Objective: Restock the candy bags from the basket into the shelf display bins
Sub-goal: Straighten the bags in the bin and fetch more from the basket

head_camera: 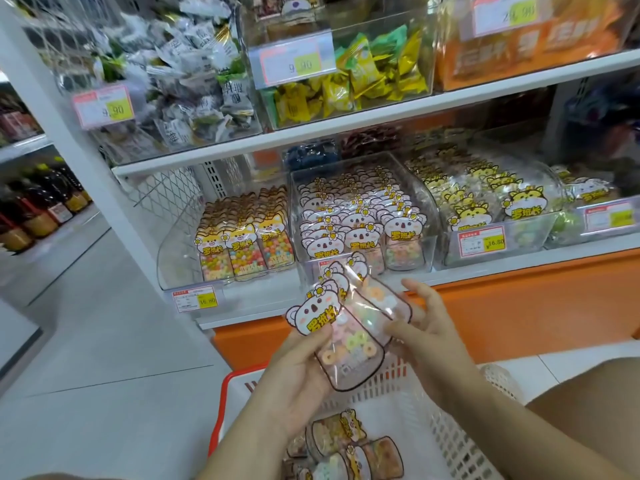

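Shelving (346, 133) fills the view, white boards over an orange base. On the lower board three clear display bins stand side by side. I take the middle koala bin (426, 233) as the target, since its bags match the ones in hand. It looks nearly full, rows packed close to the front wall.

The basket (228, 379) sits low, nearest the camera, a red rim on white lattice walls. Several loose bags (346, 445) lie flat in its bottom.

The koala candy bags (349, 337) are held as a fan of about three. They are above the basket's far edge and just below the koala bin's front.

- Long axis: roughly upright, leaning left, headers toward the shelf and bottoms toward the basket.
- Left hand (298, 375): thumb on the front bag's face just below its header, fingers behind it, pinching.
- Right hand (426, 327): thumb and fingers pinch the right edge of the rear bags, forefinger stretched along them. It is the nearer hand to the bin.

My judgement is that the move goes up and forward, slightly right. The way in is through the bin's open top, under the upper board. Free slots look scarce, and the bin's front left corner is hidden by the fan. The lifted headers could catch on the front wall.
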